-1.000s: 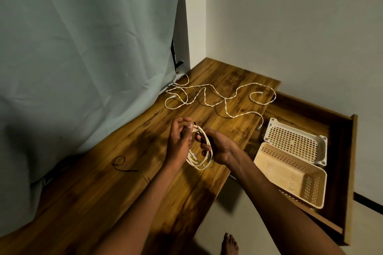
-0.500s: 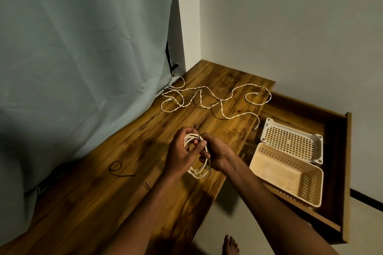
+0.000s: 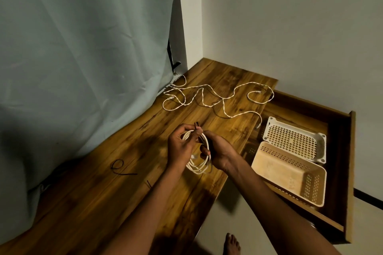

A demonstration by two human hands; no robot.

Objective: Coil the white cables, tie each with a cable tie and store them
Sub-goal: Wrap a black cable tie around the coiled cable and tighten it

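Wooden desk [image 3: 116, 198], beside a grey curtain [image 3: 83, 47]: above its front edge, the left hand [image 3: 182, 147] and right hand [image 3: 217, 151] both grip a coiled white cable [image 3: 198, 168], fingers curled round a black cable tie [image 3: 51, 124]. Loose white cables [image 3: 207, 99] lie farther back on the desk.

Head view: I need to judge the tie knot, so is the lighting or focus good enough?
Head view: dim, warm light; both hands shadow the coiled cable, the black tie is a thin dark sliver, and wide-angle bending curves the drawer; knot unclear.
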